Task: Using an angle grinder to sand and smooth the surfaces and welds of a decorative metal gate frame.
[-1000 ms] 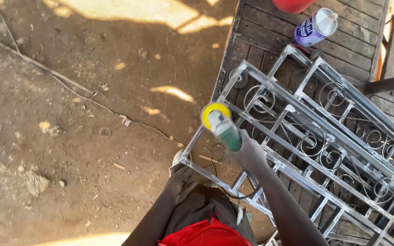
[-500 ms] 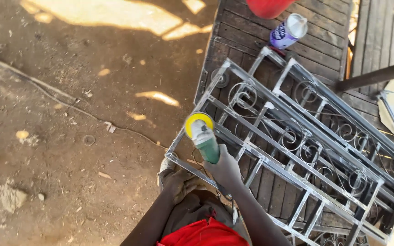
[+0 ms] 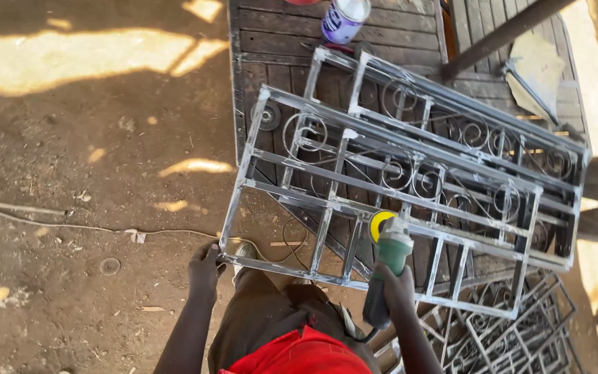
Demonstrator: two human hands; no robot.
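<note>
Nearest, the person's right hand (image 3: pixel 397 285) is wrapped tight around the dark handle of a green grinder (image 3: pixel 387 266), fingers closed on it. The grinder points away from the body, and its yellow-rimmed disc (image 3: pixel 379 224) sits against a crossbar of the metal frame (image 3: pixel 382 201), near the frame's closest long rail. To the other side, the left hand (image 3: pixel 205 269) is curled shut on the near left corner of that same frame, gripping the bare steel where two rails meet. The frame is a silvery welded grille with straight bars and scroll curls; it lies tilted, its near edge over the dirt ground (image 3: pixel 84 173) and its far part resting on a dark wooden desk (image 3: pixel 278 34). A thin cable (image 3: pixel 70 226) runs across the dirt to the left. More scrollwork grilles (image 3: pixel 513 339) lie stacked low at the right. Farther off, a second frame (image 3: pixel 465 118) lies behind the first, and a purple-and-white spray can (image 3: pixel 344 19) lies on the desk's far planks.
</note>
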